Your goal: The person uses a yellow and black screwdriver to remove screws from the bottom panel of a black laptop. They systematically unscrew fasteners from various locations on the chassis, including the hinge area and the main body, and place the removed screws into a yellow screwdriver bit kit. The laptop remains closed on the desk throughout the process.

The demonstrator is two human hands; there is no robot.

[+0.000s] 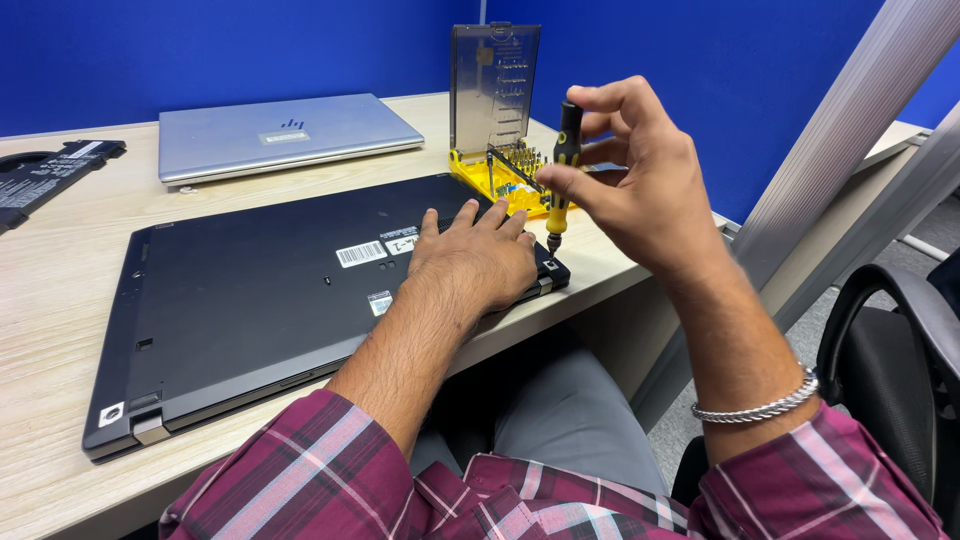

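Here the right hand (640,180) pinches a small black-and-yellow precision screwdriver (562,175) between thumb and fingertips, grip clamped on the handle, its long axis nearly upright with the tip pointing down. The tip hovers just above the far right corner of the black laptop (280,300), which lies bottom-up on the wooden bench (60,290). The left hand (475,262) rests flat, fingers spread and holding nothing, on that same corner, just left of and below the driver tip. Just beyond stands a yellow bit set (497,178) with its clear lid raised; a silver laptop (285,135) lies farther left.
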